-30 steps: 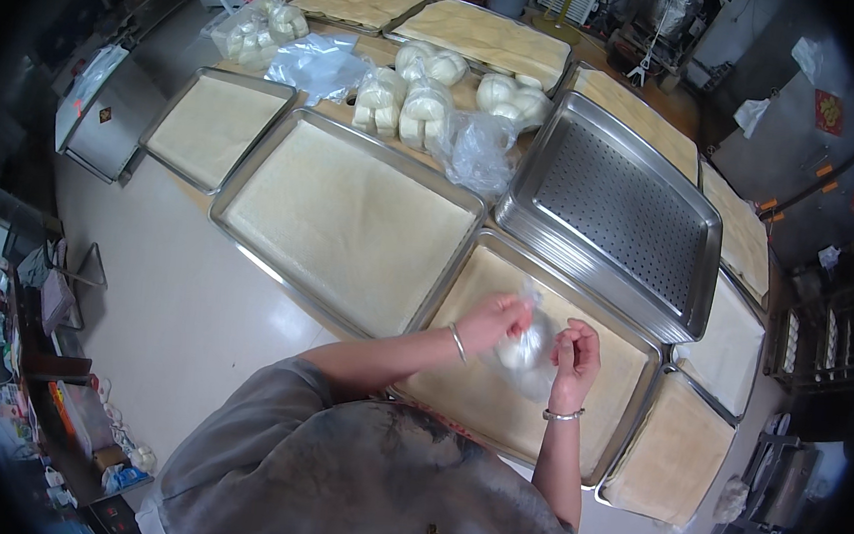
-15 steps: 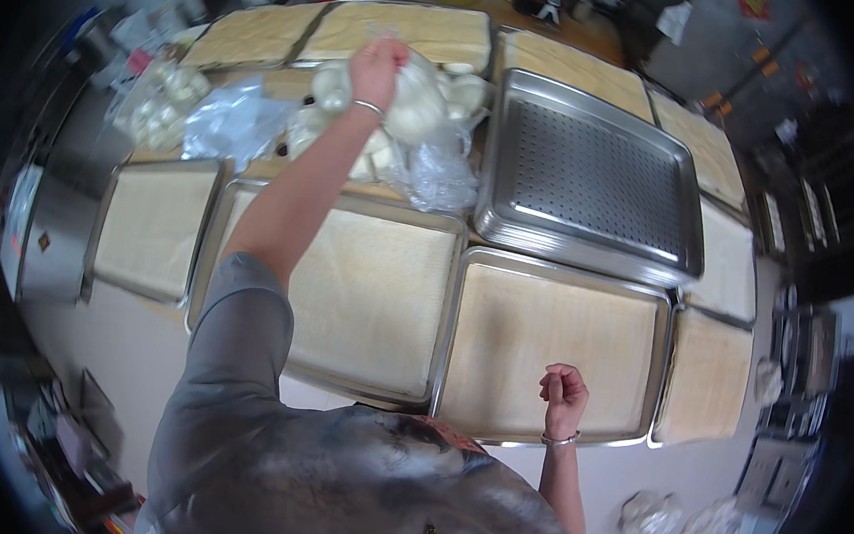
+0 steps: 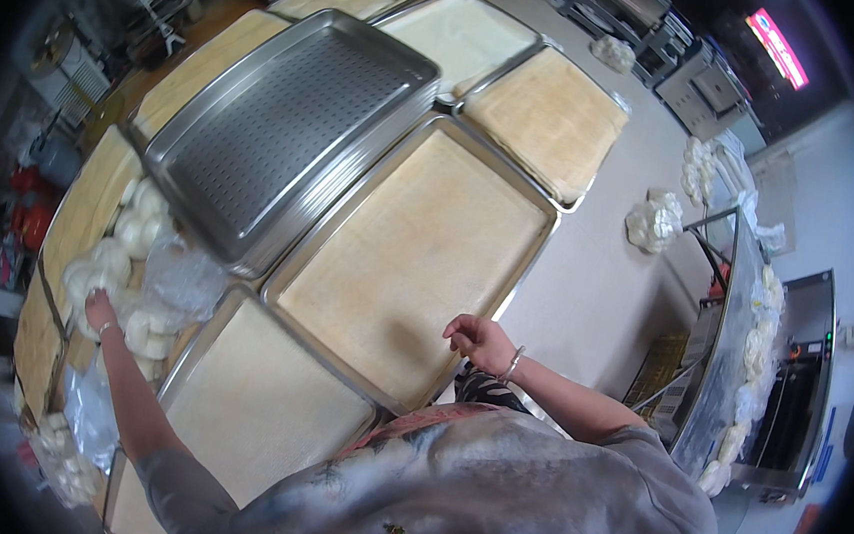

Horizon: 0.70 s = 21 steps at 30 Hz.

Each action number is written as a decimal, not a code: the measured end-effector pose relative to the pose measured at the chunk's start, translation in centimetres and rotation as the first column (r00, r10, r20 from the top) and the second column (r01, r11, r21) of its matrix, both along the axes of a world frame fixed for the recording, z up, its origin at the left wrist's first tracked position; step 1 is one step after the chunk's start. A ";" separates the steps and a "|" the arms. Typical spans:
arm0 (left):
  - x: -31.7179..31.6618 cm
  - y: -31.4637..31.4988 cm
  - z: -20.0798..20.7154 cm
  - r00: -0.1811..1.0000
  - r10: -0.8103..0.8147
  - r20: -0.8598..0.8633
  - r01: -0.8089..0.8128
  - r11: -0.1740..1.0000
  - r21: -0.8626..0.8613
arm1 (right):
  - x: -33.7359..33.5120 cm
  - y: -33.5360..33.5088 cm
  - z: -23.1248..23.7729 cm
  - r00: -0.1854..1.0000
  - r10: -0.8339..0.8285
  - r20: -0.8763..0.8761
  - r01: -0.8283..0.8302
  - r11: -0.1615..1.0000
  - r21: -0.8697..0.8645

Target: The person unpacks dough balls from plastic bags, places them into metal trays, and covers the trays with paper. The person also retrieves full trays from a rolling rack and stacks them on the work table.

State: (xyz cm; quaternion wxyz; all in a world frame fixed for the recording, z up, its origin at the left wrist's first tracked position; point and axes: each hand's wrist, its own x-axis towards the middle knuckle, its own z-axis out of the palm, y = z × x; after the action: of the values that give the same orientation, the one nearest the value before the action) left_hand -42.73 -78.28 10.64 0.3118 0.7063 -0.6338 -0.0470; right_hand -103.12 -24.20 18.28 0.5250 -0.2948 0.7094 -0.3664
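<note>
My left hand (image 3: 98, 309) reaches far out to the left and closes on a white dough piece (image 3: 85, 275) in a pile of dough pieces (image 3: 139, 229) lying on clear plastic (image 3: 180, 278). My right hand (image 3: 476, 341), a bracelet on its wrist, hovers with curled fingers and nothing in it at the near edge of a paper-lined metal tray (image 3: 418, 256). A second lined tray (image 3: 266, 405) sits just in front of my body between the two arms.
An upturned perforated steel tray (image 3: 288, 126) lies beyond the lined trays, with more lined trays (image 3: 549, 116) around it. Bagged dough (image 3: 72, 440) is at lower left, another bag (image 3: 654, 220) on the grey table at right. A rack with dough (image 3: 750, 363) stands at right.
My head has turned, so the whole view has rotated. My left hand stays at the dough pile where it reached half a second ago. My right hand stays by the tray's near edge.
</note>
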 end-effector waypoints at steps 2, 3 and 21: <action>-4.5 3.6 2.3 0.985 0.175 -0.011 -0.175 0.980 -0.097 | -1.9 0.8 0.2 0.999 0.033 0.014 -0.032 0.999 -0.025; -7.0 5.6 3.7 0.955 0.283 0.094 -0.262 0.946 -0.190 | -3.2 1.2 0.1 0.998 0.049 0.039 -0.047 0.997 -0.063; -96.9 56.9 1.9 0.356 -0.635 -0.686 0.880 0.475 0.017 | -53.6 24.0 -4.2 0.978 -0.201 0.061 0.209 0.961 -0.179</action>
State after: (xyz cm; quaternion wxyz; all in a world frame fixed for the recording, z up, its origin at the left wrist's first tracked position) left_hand -139.60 -21.41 12.58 0.2870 0.3112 -0.7347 -0.5302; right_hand -156.72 -0.21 14.07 0.4694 -0.2596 0.6879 -0.4890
